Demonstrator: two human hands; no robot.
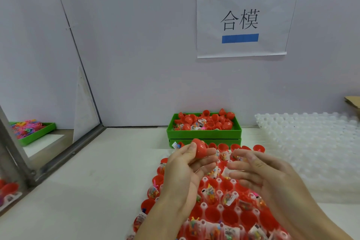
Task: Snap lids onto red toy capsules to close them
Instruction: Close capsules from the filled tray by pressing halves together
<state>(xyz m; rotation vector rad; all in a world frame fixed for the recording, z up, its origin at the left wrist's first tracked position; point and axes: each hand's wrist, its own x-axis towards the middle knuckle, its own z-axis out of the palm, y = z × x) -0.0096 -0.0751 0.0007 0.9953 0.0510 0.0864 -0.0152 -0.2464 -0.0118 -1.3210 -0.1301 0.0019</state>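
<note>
Holding tray (220, 210), lower centre of frame, running off the bottom edge: red capsule halves (213, 215) seated open-side up in rows, presumably so each stays steady for capping. Several hold bagged toys (229, 198); others look empty. No lids on those visible.

Left hand (185, 171), centre frame, above the tray's far-left part: grip closed around one red capsule (199, 150), thumb on its left side and fingers beneath, raised clear of the tray. Whether it is a lid alone or a closed capsule cannot be told.

Right hand (257, 169), just right of the left, apart from it: fingers loosely bent, holding nothing, hovering over the tray's upper rows, likely placed to reach in next.

Green bin (203, 132), centre frame beyond the tray: heaped with loose red pieces and toy packets; supply stock by the look of it.

White moulded trays (311, 142), right of frame: stacked, close beside the working tray, limiting room that side.

Tabletop (97, 181), left of frame: bare white stretch up to a metal frame rail (64, 158); widest open room for moving.

Wall sign (241, 19), upper right.
</note>
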